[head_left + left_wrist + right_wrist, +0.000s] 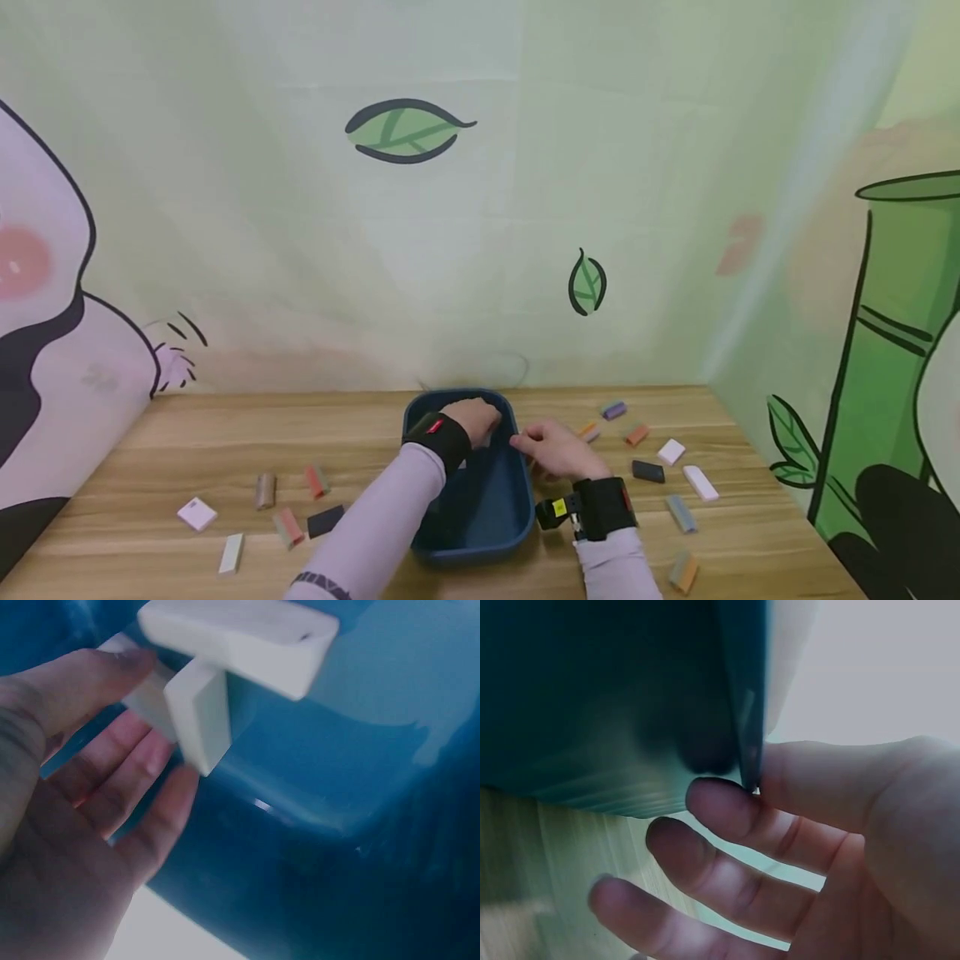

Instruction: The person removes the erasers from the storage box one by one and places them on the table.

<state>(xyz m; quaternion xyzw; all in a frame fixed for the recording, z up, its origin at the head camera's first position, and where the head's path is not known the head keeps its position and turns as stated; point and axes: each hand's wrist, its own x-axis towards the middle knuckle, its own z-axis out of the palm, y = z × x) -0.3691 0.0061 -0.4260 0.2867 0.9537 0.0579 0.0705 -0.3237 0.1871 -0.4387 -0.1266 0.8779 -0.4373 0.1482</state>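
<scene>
A deep blue plastic bin (487, 521) stands on the wooden table in front of me. My left hand (472, 419) reaches down inside its far end. In the left wrist view the thumb and fingers hold a white eraser (154, 705). Close against those fingertips stands a second white eraser (199, 716), and a larger white one (244, 637) lies across its top. My right hand (561, 450) is at the bin's right side. Thumb and index finger pinch the bin's rim (753, 712) there, while the other fingers spread loosely below, outside the wall.
Left of the bin lie several erasers, among them a white one (197, 514), a red-and-green one (317, 482) and a black one (326, 521). To the right are more, including a purple one (613, 410), a black one (648, 472) and an orange-and-grey one (683, 573). A printed backdrop (465, 275) rises behind the table.
</scene>
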